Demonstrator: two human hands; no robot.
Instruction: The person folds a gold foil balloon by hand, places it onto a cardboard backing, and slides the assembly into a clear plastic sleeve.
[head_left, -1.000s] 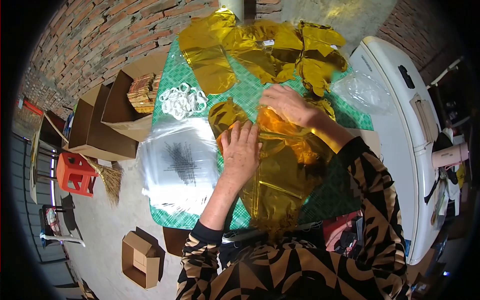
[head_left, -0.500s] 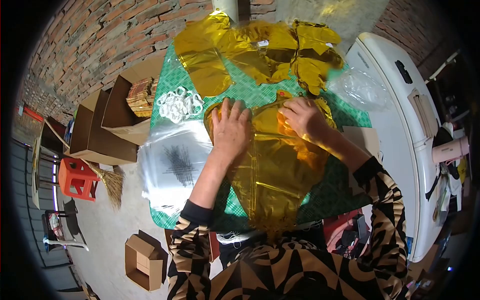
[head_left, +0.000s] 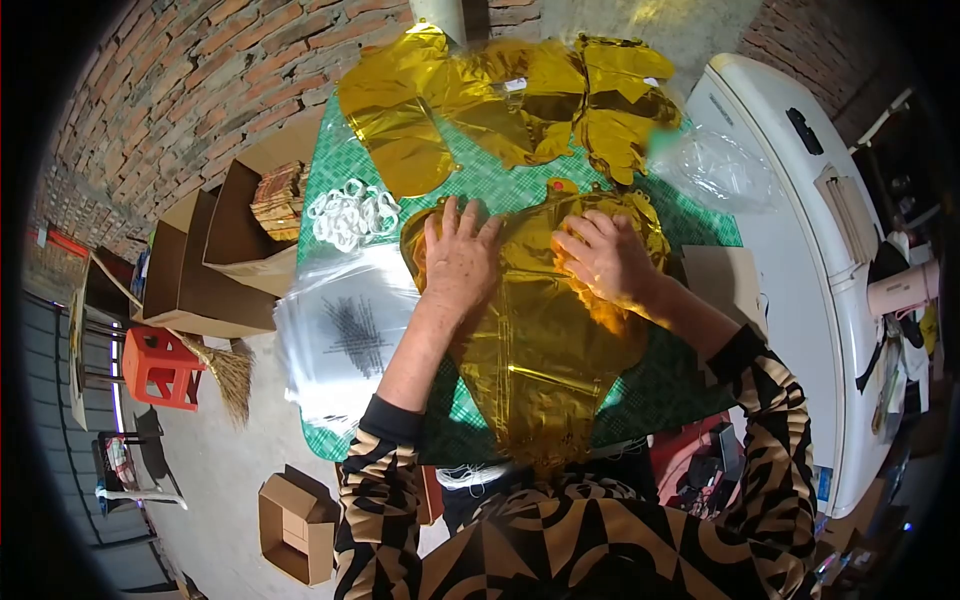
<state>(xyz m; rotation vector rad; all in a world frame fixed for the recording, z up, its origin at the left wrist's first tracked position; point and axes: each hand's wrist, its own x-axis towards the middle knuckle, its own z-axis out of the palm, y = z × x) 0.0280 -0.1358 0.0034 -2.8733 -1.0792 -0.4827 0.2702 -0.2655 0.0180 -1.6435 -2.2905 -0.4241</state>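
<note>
1. The gold foil (head_left: pixel 535 345) lies spread on the green table (head_left: pixel 490 182), reaching its near edge.
2. The left hand (head_left: pixel 460 258) rests palm-down on the foil's left part, fingers slightly apart.
3. The right hand (head_left: pixel 606 256) touches its right part, fingers curled; whether they pinch it, I cannot tell.
4. Clear bags (head_left: pixel 345 335) and white rings (head_left: pixel 352 215) lie to the left, other foil pieces (head_left: pixel 400 125) beyond.

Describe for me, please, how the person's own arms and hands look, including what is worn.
The long fabric sleeves carry a bold tan-and-black print of curves and angular shapes, ending in plain black cuffs short of the wrists. The left hand and right hand are bare, without gloves.
</note>
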